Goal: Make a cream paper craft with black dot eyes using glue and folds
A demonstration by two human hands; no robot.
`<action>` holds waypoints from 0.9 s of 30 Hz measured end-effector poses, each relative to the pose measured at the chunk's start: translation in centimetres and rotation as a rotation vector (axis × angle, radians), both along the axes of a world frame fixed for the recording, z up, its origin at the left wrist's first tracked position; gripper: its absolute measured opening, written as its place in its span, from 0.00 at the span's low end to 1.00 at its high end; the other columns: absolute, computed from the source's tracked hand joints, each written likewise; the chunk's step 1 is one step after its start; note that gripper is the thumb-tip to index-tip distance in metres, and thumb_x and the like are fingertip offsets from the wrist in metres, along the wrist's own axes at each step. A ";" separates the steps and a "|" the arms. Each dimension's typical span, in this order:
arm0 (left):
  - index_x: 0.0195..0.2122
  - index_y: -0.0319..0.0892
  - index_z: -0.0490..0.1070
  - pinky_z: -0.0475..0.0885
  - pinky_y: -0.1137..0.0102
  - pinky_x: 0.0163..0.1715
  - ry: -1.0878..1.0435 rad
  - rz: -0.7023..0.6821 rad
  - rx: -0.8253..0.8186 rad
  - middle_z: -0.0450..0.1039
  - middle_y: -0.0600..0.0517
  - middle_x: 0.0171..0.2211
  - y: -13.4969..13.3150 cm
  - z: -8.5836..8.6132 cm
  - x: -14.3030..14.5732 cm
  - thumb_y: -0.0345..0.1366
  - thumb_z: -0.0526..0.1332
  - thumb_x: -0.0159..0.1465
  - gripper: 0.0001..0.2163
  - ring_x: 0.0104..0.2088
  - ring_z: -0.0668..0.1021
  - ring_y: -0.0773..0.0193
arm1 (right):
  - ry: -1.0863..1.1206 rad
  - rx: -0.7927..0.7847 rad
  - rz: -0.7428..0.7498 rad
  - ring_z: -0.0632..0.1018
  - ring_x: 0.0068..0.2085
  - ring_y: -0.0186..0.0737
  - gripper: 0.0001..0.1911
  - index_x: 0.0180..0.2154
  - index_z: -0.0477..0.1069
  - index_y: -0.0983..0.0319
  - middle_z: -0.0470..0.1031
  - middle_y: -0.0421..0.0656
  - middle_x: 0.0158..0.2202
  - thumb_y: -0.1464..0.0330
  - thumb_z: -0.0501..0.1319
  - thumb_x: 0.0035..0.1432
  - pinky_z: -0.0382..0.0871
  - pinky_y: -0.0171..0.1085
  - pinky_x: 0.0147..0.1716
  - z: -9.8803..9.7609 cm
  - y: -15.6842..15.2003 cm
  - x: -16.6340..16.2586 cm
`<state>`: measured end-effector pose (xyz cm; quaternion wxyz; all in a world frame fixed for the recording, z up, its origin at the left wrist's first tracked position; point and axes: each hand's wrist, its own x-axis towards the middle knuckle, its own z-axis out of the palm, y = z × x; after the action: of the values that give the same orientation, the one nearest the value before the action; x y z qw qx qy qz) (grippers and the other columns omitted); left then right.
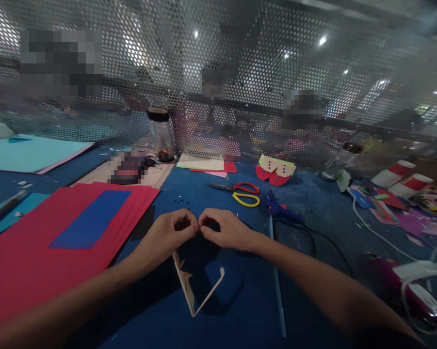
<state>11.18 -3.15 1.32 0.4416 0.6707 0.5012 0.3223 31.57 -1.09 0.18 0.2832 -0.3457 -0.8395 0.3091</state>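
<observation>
My left hand (173, 231) and my right hand (223, 229) meet at the fingertips over the blue table (313, 203), both pinched closed. What the fingertips pinch is too small to make out. A folded paper piece (194, 283), pale with a blue face and zigzag cut edge, hangs from under my left hand and bends into a V toward me. Whether my left hand grips that piece is hidden by the palm.
A stack of red sheets (32, 252) with a blue rectangle (92, 218) lies left. Scissors (240, 191) with red and yellow handles, a blue glue gun (276, 208), a finished paper craft (275, 170), a jar (160, 133) and paper cups (403, 177) stand farther back. A perforated metal screen (240, 72) closes the rear.
</observation>
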 end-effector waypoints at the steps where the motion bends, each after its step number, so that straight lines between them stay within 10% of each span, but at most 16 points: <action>1: 0.30 0.42 0.74 0.65 0.70 0.31 -0.003 0.000 -0.006 0.74 0.54 0.27 0.0 0.1 0.0 0.42 0.63 0.59 0.09 0.30 0.74 0.63 | 0.000 -0.011 0.000 0.75 0.36 0.35 0.02 0.37 0.71 0.59 0.76 0.38 0.35 0.72 0.60 0.62 0.67 0.34 0.38 0.0 0.0 0.0; 27: 0.31 0.43 0.76 0.67 0.67 0.34 0.034 0.013 0.024 0.76 0.53 0.28 0.6 -1.2 -0.5 0.44 0.63 0.63 0.11 0.32 0.77 0.59 | 0.012 -0.039 -0.028 0.76 0.37 0.36 0.03 0.38 0.72 0.60 0.77 0.39 0.36 0.70 0.60 0.67 0.67 0.35 0.39 -0.2 0.5 0.3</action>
<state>10.65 -2.58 0.12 0.4231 0.6781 0.5090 0.3196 31.83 -0.57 -0.06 0.2856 -0.3609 -0.8268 0.3235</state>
